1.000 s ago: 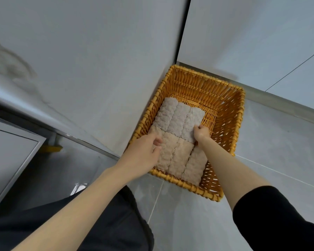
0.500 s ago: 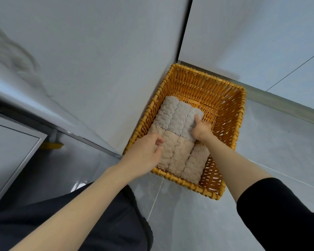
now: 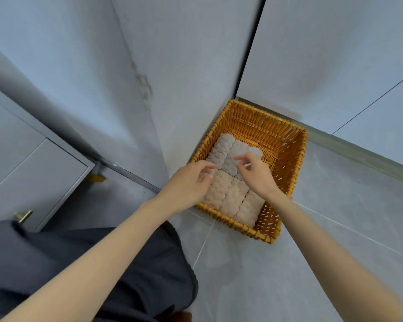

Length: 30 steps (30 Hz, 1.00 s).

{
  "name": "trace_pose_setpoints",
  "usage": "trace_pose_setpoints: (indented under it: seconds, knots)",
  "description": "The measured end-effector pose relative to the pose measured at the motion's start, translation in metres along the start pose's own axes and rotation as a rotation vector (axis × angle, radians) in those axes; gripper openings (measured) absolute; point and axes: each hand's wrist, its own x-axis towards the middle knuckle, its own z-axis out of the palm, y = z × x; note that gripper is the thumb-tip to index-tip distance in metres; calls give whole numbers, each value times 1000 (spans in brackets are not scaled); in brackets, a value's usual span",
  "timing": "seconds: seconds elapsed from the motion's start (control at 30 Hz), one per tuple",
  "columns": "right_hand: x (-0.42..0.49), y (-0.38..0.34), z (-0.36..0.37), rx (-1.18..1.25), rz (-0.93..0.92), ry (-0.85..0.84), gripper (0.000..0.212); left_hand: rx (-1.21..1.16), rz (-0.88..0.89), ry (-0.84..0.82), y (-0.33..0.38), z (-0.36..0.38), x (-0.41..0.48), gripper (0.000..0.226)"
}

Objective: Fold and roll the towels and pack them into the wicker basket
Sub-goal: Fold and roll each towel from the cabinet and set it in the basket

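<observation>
Hovering over the orange woven wicker basket (image 3: 261, 123), both bare hands hold nothing, and the packing looks close to finished. The basket stands on the grey tiled floor (image 3: 335, 228), tucked into a corner of the pale grey wall (image 3: 172, 77). Inside lie six rolled beige terry towels (image 3: 233, 196) in two rows of three, the rolls pressed side by side and the rows meeting end to end. They fill the left part of the basket; a bare strip of wicker shows along its right wall. The left hand (image 3: 188, 183) hangs over the leftmost roll of the near row, fingers loosely curled and apart; whether the fingertips touch the cloth I cannot tell. The right hand (image 3: 257, 175) is above the far row's right-hand roll, fingers spread and slightly bent, empty too, though blur softens the tips. No loose or unfolded towel shows anywhere in view. So folding and rolling seem done for all that can be seen, and the rolls are in place. What may be left, at most, is a last nudge to square the rows, or more towels from out of view for the bare strip.
</observation>
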Motion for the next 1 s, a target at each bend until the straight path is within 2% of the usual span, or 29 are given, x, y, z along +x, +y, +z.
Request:
trace_pose_setpoints:
  seconds: [0.2,0.47,0.63,1.0]
  knots:
    - [-59,-67,-14,44,-106,-72,17,-52,-4,78,8,-27,-42,29]
    - [-107,-176,-40,97,-305,-128,17,-57,39,279,20,-93,-103,26]
    - [-124,-254,-48,176,-423,-235,19,-56,55,448,23,-144,-151,25]
    - [-127,-406,-20,195,-642,-336,18,-36,17,824,14,-260,-259,21]
